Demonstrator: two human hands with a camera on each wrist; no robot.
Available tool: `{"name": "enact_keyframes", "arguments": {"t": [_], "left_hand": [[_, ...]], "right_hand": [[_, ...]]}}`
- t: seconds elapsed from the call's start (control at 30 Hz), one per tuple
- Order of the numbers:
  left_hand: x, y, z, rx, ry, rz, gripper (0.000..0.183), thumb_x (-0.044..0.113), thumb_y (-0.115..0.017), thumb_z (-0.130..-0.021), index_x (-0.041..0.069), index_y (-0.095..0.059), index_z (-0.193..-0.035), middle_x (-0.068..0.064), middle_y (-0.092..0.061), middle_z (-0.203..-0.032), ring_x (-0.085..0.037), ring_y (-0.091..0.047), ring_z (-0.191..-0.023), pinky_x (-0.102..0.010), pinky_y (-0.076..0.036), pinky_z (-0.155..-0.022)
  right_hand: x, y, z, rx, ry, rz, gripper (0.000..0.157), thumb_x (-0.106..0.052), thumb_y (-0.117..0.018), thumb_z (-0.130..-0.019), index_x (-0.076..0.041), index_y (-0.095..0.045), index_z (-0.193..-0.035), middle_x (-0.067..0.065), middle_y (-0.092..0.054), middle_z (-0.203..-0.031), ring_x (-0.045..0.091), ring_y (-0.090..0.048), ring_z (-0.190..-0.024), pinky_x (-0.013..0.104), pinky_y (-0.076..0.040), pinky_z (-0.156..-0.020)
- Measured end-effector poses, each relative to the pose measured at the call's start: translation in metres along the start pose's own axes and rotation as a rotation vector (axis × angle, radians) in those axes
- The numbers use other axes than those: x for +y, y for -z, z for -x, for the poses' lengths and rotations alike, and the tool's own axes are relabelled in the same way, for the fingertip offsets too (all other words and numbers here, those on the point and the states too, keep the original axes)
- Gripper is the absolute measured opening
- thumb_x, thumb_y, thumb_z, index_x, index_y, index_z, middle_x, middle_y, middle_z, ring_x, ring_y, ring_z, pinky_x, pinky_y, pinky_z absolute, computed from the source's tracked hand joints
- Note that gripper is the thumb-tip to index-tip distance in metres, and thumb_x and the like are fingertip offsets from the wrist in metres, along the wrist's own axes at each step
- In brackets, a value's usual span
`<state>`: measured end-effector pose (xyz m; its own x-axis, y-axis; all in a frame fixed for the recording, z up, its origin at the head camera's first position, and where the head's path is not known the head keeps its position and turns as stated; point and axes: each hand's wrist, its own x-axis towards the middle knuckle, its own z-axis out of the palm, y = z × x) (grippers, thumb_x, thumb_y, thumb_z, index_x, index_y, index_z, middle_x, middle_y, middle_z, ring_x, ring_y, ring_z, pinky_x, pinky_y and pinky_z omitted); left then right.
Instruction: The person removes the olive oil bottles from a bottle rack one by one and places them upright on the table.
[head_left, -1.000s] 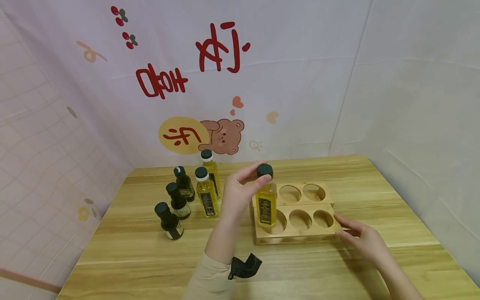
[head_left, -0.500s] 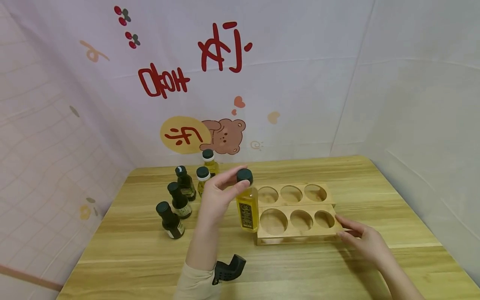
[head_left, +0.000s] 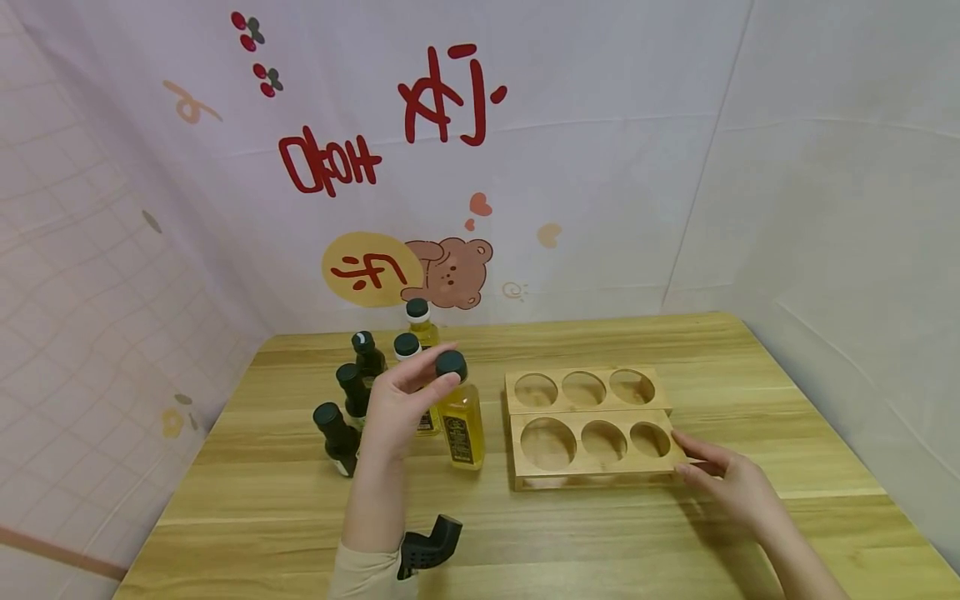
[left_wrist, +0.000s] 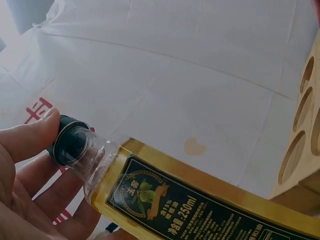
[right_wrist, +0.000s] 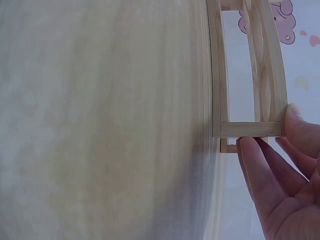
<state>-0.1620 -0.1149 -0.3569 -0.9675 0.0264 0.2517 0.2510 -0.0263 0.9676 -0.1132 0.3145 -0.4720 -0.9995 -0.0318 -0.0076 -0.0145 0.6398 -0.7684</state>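
Note:
My left hand (head_left: 401, 408) holds a clear bottle of yellow oil (head_left: 461, 425) by its dark green cap, thumb and fingers around it. The bottle leans slightly, left of the rack, and its dark label faces out in the left wrist view. The wooden bottle rack (head_left: 588, 479) has two stepped rows of round holes, with no bottle in them. At the rack's right end my right hand (head_left: 723, 479) grips the end panel; in the right wrist view its thumb (right_wrist: 295, 117) lies at the upper edge, with the fingers against the end.
Two more yellow oil bottles with dark caps, a front one (head_left: 407, 346) and a back one (head_left: 423, 333), stand behind my left hand. Left of them is a line of small dark bottles (head_left: 337, 437). A printed cloth (head_left: 600, 167) hangs behind the wooden table (head_left: 585, 550).
My left hand has carried the oil bottle leftward, from over the rack's front left hole to beside the other bottles. My right hand has stayed at the rack.

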Motion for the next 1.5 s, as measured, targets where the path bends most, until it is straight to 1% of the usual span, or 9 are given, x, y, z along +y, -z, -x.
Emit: {"name": "enact_keyframes", "arguments": {"t": [0.17, 0.47, 0.63, 0.73, 0.9, 1.0, 1.23, 1.4, 1.5], "left_hand": [[-0.005, 0.010, 0.000, 0.014, 0.021, -0.024, 0.037, 0.003, -0.073, -0.089, -0.001, -0.067, -0.125, -0.004, -0.070, -0.100, -0.021, -0.064, -0.094, -0.030, -0.052, -0.081], [-0.010, 0.026, 0.000, 0.056, 0.054, -0.092, 0.035, 0.008, -0.075, -0.089, 0.006, -0.070, -0.124, -0.004, -0.068, -0.101, -0.021, -0.061, -0.095, -0.031, -0.051, -0.083], [-0.011, 0.034, 0.002, 0.076, 0.075, -0.114, 0.036, 0.008, -0.075, -0.089, 0.005, -0.070, -0.124, -0.002, -0.068, -0.104, -0.019, -0.062, -0.094, -0.029, -0.052, -0.082], [-0.013, 0.039, 0.003, 0.078, 0.068, -0.116, 0.037, 0.007, -0.075, -0.088, 0.004, -0.069, -0.125, 0.000, -0.069, -0.107, -0.018, -0.062, -0.095, -0.028, -0.052, -0.083], [-0.015, 0.048, 0.005, 0.069, 0.026, -0.095, 0.037, 0.002, -0.073, -0.088, -0.002, -0.067, -0.125, 0.003, -0.070, -0.109, -0.015, -0.064, -0.096, -0.026, -0.054, -0.081], [-0.015, 0.051, 0.007, 0.064, 0.018, -0.094, 0.037, 0.001, -0.073, -0.088, -0.004, -0.066, -0.125, 0.004, -0.070, -0.109, -0.014, -0.065, -0.096, -0.026, -0.055, -0.080], [-0.015, 0.056, 0.009, 0.071, 0.049, -0.099, 0.038, 0.000, -0.073, -0.088, -0.006, -0.066, -0.124, 0.004, -0.069, -0.109, -0.015, -0.066, -0.096, -0.026, -0.055, -0.081], [-0.016, 0.058, 0.010, 0.064, 0.051, -0.090, 0.039, -0.002, -0.073, -0.087, -0.008, -0.064, -0.124, 0.006, -0.069, -0.109, -0.014, -0.067, -0.095, -0.026, -0.056, -0.080], [-0.016, 0.060, 0.009, 0.070, 0.066, -0.100, 0.039, -0.002, -0.073, -0.087, -0.008, -0.065, -0.124, 0.005, -0.069, -0.108, -0.014, -0.067, -0.094, -0.026, -0.056, -0.079]], "right_hand": [[0.000, 0.000, 0.000, 0.001, -0.003, 0.006, 0.057, -0.028, -0.072, -0.092, -0.006, -0.054, -0.142, 0.018, -0.056, -0.137, -0.003, -0.062, -0.094, 0.022, -0.053, -0.074], [-0.001, 0.000, 0.001, 0.004, -0.004, 0.006, 0.059, -0.032, -0.072, -0.092, -0.006, -0.055, -0.142, 0.019, -0.056, -0.138, -0.004, -0.062, -0.094, 0.022, -0.053, -0.075], [0.000, 0.000, 0.001, -0.002, -0.006, -0.002, 0.059, -0.031, -0.072, -0.092, -0.005, -0.055, -0.142, 0.020, -0.055, -0.138, -0.003, -0.063, -0.094, 0.022, -0.053, -0.075], [0.000, 0.001, 0.000, -0.003, -0.010, -0.002, 0.059, -0.033, -0.072, -0.092, -0.006, -0.054, -0.142, 0.019, -0.055, -0.138, -0.004, -0.062, -0.095, 0.022, -0.053, -0.076], [0.000, 0.001, -0.001, -0.002, -0.005, -0.002, 0.059, -0.033, -0.071, -0.093, -0.007, -0.054, -0.142, 0.019, -0.056, -0.138, -0.004, -0.062, -0.095, 0.022, -0.053, -0.076], [0.000, 0.001, 0.000, 0.001, -0.008, 0.002, 0.058, -0.032, -0.072, -0.092, -0.006, -0.055, -0.142, 0.019, -0.056, -0.137, -0.003, -0.063, -0.094, 0.022, -0.053, -0.075], [-0.001, 0.000, 0.001, 0.000, -0.021, 0.022, 0.058, -0.029, -0.072, -0.092, -0.007, -0.055, -0.142, 0.019, -0.058, -0.135, -0.001, -0.063, -0.094, 0.022, -0.053, -0.074], [-0.001, 0.000, 0.000, -0.004, -0.023, 0.014, 0.058, -0.030, -0.072, -0.092, -0.007, -0.055, -0.142, 0.018, -0.058, -0.136, -0.001, -0.063, -0.094, 0.022, -0.053, -0.074], [-0.002, 0.000, 0.000, -0.003, -0.021, 0.006, 0.057, -0.028, -0.072, -0.092, -0.006, -0.055, -0.142, 0.019, -0.058, -0.135, -0.001, -0.064, -0.094, 0.022, -0.053, -0.074]]}}
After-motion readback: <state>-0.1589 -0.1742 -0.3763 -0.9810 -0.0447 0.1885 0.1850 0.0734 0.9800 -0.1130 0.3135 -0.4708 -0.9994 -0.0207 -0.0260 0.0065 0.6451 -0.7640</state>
